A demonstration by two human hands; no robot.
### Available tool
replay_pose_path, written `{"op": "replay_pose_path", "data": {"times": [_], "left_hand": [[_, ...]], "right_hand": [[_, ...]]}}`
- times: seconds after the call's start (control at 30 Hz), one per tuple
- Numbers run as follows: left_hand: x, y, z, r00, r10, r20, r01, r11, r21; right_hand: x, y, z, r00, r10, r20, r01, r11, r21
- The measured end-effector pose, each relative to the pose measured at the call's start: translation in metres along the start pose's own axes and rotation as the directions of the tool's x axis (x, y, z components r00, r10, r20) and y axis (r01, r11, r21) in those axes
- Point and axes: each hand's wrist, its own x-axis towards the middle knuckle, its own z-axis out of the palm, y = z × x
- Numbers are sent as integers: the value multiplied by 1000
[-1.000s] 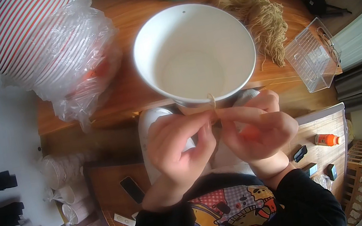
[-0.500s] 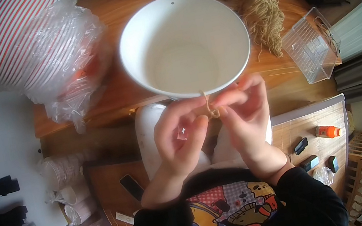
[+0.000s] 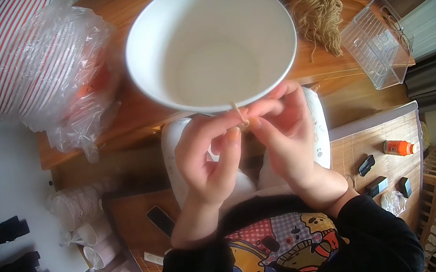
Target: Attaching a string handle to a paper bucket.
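Both hands meet at the near rim of a big white tub [image 3: 211,49], with the left hand [image 3: 201,153] and the right hand [image 3: 289,135] nearly touching. Each one is closed in a small pinch, thumb to finger, on a thin tan string [image 3: 237,111]. That string hangs at the rim, with a little loop between the fingertips; I cannot tell if it goes through a hole. The tub is by the edge of the wooden table [image 3: 138,112], and a messy bunch of string [image 3: 315,8] lies just to its right. The thin string could slip out if one pinch gets loose, because there is so little to hold. A hard tug could pull the loop crooked or tip the tub toward the person, since it sits so near the edge.
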Motion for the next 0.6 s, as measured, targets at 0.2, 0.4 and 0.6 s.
{"op": "replay_pose_path", "data": {"times": [0.2, 0.4, 0.6], "left_hand": [[-8, -8, -6, 998, 64, -22, -63, 997, 41], [-10, -15, -3, 993, -44, -114, 41, 999, -27], [-1, 0, 1, 986, -157, 63, 165, 976, -140]], "right_hand": [[-1, 6, -1, 997, -41, 57, 36, 995, 90], [0, 7, -4, 995, 66, 71, -74, 990, 119], [0, 5, -3, 994, 98, 44, -105, 979, 173]]}}
